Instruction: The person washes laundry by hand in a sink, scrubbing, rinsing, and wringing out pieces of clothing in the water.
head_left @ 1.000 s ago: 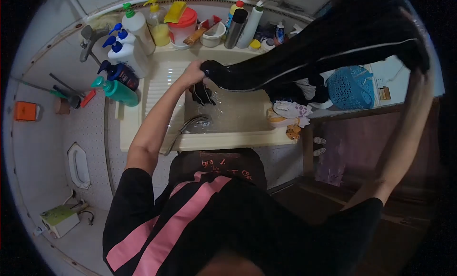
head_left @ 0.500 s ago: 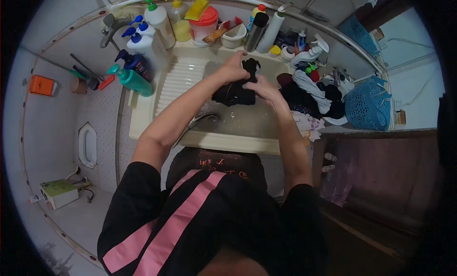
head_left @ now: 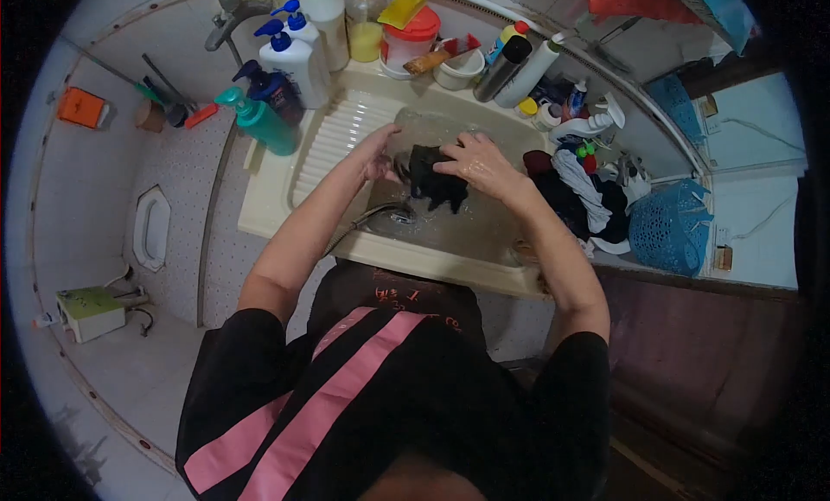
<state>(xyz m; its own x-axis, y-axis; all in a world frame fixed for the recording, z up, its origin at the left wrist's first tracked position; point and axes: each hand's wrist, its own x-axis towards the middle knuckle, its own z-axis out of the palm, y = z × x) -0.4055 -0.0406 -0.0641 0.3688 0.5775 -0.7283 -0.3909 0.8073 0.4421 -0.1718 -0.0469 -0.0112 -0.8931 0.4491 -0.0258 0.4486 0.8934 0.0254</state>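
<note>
A dark, wet cloth garment [head_left: 439, 183] lies bunched in the water of the sink basin. My left hand [head_left: 380, 155] is just left of it, fingers apart and holding nothing. Over the garment's upper right edge reaches my right hand [head_left: 486, 165], its fingers spread and seemingly touching the fabric; its thumb is hidden. A shower head [head_left: 399, 214] on a metal hose rests in the basin, nearer to me. The cream sink [head_left: 415, 257] has a ribbed washboard [head_left: 333, 142] at its left side.
Pump bottles [head_left: 294, 73] stand along the left and back rim. A red-lidded tub [head_left: 411, 43], a brush [head_left: 432, 60] and a spray bottle [head_left: 592, 125] line the back. Piled clothes [head_left: 575, 190] and a blue basket [head_left: 670, 229] sit at the right.
The dark garment has gone from being held up by both hands to lying lower in the water. My left hand has come off it to the left; the right hand's fingers have spread.
</note>
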